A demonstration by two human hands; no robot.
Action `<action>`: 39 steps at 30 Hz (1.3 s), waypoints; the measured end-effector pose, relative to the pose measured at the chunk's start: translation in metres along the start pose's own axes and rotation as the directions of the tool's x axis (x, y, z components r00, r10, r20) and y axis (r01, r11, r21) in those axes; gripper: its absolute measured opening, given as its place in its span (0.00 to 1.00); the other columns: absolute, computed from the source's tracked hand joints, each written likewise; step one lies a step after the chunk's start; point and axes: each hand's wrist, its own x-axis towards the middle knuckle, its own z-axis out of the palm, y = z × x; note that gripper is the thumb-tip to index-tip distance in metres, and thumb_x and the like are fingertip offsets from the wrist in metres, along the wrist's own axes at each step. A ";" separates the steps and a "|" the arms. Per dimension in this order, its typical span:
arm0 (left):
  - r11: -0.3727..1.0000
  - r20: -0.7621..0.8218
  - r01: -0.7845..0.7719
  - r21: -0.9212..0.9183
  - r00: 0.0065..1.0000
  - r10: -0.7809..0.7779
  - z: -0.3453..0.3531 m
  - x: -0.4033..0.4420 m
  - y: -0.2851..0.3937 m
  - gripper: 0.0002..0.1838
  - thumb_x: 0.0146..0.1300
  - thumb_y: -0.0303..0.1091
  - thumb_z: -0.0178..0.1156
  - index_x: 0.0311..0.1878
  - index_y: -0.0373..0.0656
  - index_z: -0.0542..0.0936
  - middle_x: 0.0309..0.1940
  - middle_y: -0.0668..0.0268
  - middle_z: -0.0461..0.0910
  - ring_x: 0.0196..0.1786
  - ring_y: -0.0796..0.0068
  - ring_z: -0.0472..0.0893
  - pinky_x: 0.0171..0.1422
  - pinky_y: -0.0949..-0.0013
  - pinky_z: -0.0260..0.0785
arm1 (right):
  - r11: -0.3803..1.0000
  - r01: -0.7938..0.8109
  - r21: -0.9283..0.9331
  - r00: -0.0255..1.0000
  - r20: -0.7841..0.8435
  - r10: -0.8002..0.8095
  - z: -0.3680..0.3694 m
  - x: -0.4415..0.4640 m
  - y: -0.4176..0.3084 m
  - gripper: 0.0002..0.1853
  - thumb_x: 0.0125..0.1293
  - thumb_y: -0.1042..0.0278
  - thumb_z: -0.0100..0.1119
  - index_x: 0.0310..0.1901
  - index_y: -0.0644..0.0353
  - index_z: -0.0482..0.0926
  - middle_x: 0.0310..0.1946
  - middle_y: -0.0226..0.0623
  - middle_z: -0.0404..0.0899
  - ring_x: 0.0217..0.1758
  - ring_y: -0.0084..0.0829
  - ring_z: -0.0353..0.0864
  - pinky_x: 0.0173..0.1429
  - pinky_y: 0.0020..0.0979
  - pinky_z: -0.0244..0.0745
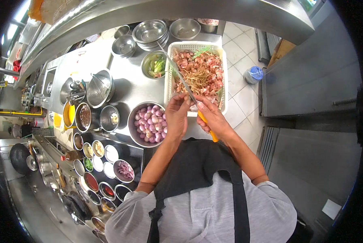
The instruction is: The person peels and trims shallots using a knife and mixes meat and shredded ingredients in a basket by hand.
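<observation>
My right hand (212,117) is closed around the orange handle of a knife (180,77), whose long blade points up and to the left over the basket's edge. My left hand (177,115) is beside it, fingers pinched together near the base of the blade; what they hold is hidden. Beyond both hands is a white plastic basket (168,87) heaped with reddish onion skins (208,69) and dry, stringy roots (198,79). To the left of my left hand, a steel bowl (132,133) holds many peeled purple shallots (150,122).
A bowl of green trimmings (156,65) stands left of the basket, with stacked steel bowls (150,33) behind. A strainer (100,88) and several ingredient containers are farther left. A steel shelf (169,14) spans overhead. A blue-lidded tub (254,75) is on the tiled floor.
</observation>
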 end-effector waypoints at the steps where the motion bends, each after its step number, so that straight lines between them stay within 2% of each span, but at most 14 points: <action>1: 0.993 -0.003 -0.025 0.112 1.000 0.026 -0.003 0.002 -0.002 0.12 0.67 0.21 0.65 0.53 0.34 0.79 0.48 0.62 0.83 0.48 0.75 0.83 0.57 0.72 0.77 | 0.999 -0.008 -0.039 1.000 -0.007 0.008 0.000 -0.001 -0.002 0.27 0.81 0.45 0.44 0.73 0.50 0.64 0.20 0.26 0.66 0.15 0.14 0.59 0.18 0.19 0.57; 2: 0.974 -0.004 -0.050 0.222 0.999 0.052 -0.005 0.004 -0.004 0.12 0.68 0.21 0.64 0.53 0.34 0.79 0.48 0.63 0.83 0.48 0.75 0.83 0.56 0.72 0.77 | 0.997 -0.016 -0.077 1.000 -0.014 0.015 0.000 -0.002 -0.004 0.26 0.82 0.45 0.43 0.73 0.50 0.64 0.20 0.25 0.66 0.15 0.14 0.59 0.18 0.19 0.56; 3: 0.973 -0.004 -0.050 0.223 0.999 0.052 -0.005 0.005 -0.002 0.12 0.68 0.21 0.64 0.53 0.34 0.79 0.48 0.63 0.83 0.48 0.75 0.83 0.56 0.72 0.77 | 0.997 -0.016 -0.077 1.000 -0.014 0.015 0.000 -0.003 -0.006 0.26 0.82 0.45 0.43 0.73 0.50 0.64 0.20 0.25 0.66 0.15 0.14 0.59 0.18 0.19 0.56; 6: 0.969 -0.008 0.008 0.248 1.000 -0.007 -0.007 0.008 0.008 0.13 0.68 0.21 0.63 0.55 0.34 0.78 0.48 0.61 0.84 0.49 0.75 0.83 0.56 0.72 0.77 | 0.995 -0.051 0.083 0.995 0.086 0.044 -0.006 -0.006 -0.010 0.26 0.82 0.46 0.42 0.73 0.49 0.64 0.19 0.24 0.65 0.14 0.14 0.58 0.18 0.19 0.57; 8: 0.997 0.010 0.071 -0.009 0.997 -0.071 -0.005 0.009 0.016 0.14 0.68 0.21 0.63 0.56 0.33 0.79 0.49 0.59 0.84 0.49 0.72 0.84 0.56 0.70 0.78 | 0.989 -0.047 0.139 0.999 0.030 0.044 -0.011 -0.003 -0.010 0.26 0.82 0.45 0.42 0.73 0.49 0.64 0.19 0.23 0.64 0.14 0.14 0.58 0.19 0.20 0.57; 12: 0.992 0.108 0.096 -0.078 0.990 -0.087 -0.018 0.012 0.015 0.15 0.70 0.23 0.61 0.58 0.33 0.78 0.49 0.57 0.84 0.49 0.69 0.84 0.57 0.68 0.77 | 0.992 -0.039 0.123 0.999 -0.010 0.040 -0.026 0.004 -0.001 0.28 0.82 0.45 0.43 0.75 0.49 0.61 0.18 0.24 0.63 0.15 0.15 0.58 0.19 0.21 0.58; 14: 0.985 0.090 0.126 -0.115 0.989 -0.116 -0.015 0.012 0.018 0.14 0.71 0.24 0.60 0.58 0.33 0.78 0.48 0.58 0.84 0.49 0.67 0.84 0.56 0.66 0.77 | 1.000 0.021 0.010 0.994 -0.103 -0.020 -0.031 0.008 0.007 0.29 0.82 0.46 0.43 0.77 0.51 0.60 0.19 0.24 0.64 0.15 0.15 0.59 0.20 0.21 0.59; 18: 0.978 0.070 0.174 -0.111 0.983 -0.167 -0.016 0.012 0.018 0.15 0.71 0.25 0.60 0.59 0.34 0.78 0.47 0.58 0.84 0.48 0.67 0.84 0.55 0.67 0.76 | 0.978 -0.019 -0.207 0.979 -0.201 -0.024 -0.029 0.005 0.002 0.31 0.82 0.47 0.42 0.79 0.54 0.58 0.20 0.25 0.65 0.17 0.16 0.60 0.21 0.21 0.60; 20: 0.975 0.079 0.170 -0.146 0.984 -0.160 -0.014 0.012 0.018 0.14 0.71 0.25 0.60 0.58 0.34 0.78 0.47 0.59 0.84 0.49 0.67 0.83 0.53 0.67 0.76 | 0.940 0.091 -0.330 0.974 -0.167 -0.152 -0.033 0.006 0.008 0.31 0.82 0.48 0.42 0.79 0.54 0.59 0.21 0.25 0.66 0.18 0.16 0.62 0.22 0.22 0.61; 24: 0.975 0.111 0.157 -0.158 0.984 -0.140 -0.013 0.011 0.018 0.14 0.72 0.24 0.60 0.58 0.34 0.78 0.48 0.59 0.84 0.48 0.68 0.83 0.53 0.67 0.76 | 0.936 0.177 -0.306 0.979 -0.040 -0.198 -0.034 0.005 0.011 0.31 0.81 0.51 0.45 0.79 0.54 0.59 0.22 0.25 0.67 0.20 0.16 0.64 0.24 0.21 0.63; 26: 0.988 0.099 0.147 -0.057 0.985 -0.141 -0.014 0.011 0.016 0.13 0.71 0.24 0.61 0.57 0.35 0.79 0.48 0.60 0.85 0.49 0.69 0.84 0.53 0.66 0.77 | 0.843 0.395 -0.365 0.919 0.153 -0.364 -0.041 0.012 0.026 0.31 0.80 0.54 0.47 0.79 0.54 0.60 0.22 0.24 0.67 0.21 0.17 0.67 0.26 0.22 0.65; 29: 0.996 0.122 0.084 -0.012 0.989 -0.082 -0.005 0.006 0.018 0.12 0.70 0.23 0.62 0.55 0.35 0.79 0.48 0.60 0.85 0.49 0.69 0.84 0.55 0.64 0.77 | 0.765 0.402 -0.502 0.915 0.214 -0.341 -0.036 0.010 0.021 0.31 0.79 0.55 0.49 0.79 0.55 0.59 0.23 0.25 0.67 0.22 0.18 0.68 0.28 0.23 0.66; 32: 0.998 0.148 0.057 0.014 0.987 -0.058 -0.012 0.007 0.012 0.11 0.70 0.23 0.63 0.54 0.35 0.80 0.47 0.61 0.86 0.48 0.69 0.85 0.56 0.63 0.78 | 0.801 0.316 -0.508 0.948 0.201 -0.246 -0.028 0.001 0.003 0.32 0.78 0.56 0.51 0.79 0.55 0.59 0.24 0.25 0.68 0.23 0.18 0.68 0.29 0.24 0.67; 39: 0.998 0.082 0.027 0.063 0.996 -0.032 -0.002 0.000 0.017 0.08 0.69 0.23 0.64 0.50 0.35 0.82 0.44 0.62 0.87 0.45 0.71 0.86 0.54 0.65 0.79 | 0.789 0.361 -0.496 0.932 0.217 -0.290 -0.029 0.002 0.013 0.31 0.78 0.57 0.51 0.78 0.58 0.61 0.27 0.28 0.73 0.22 0.18 0.68 0.30 0.25 0.68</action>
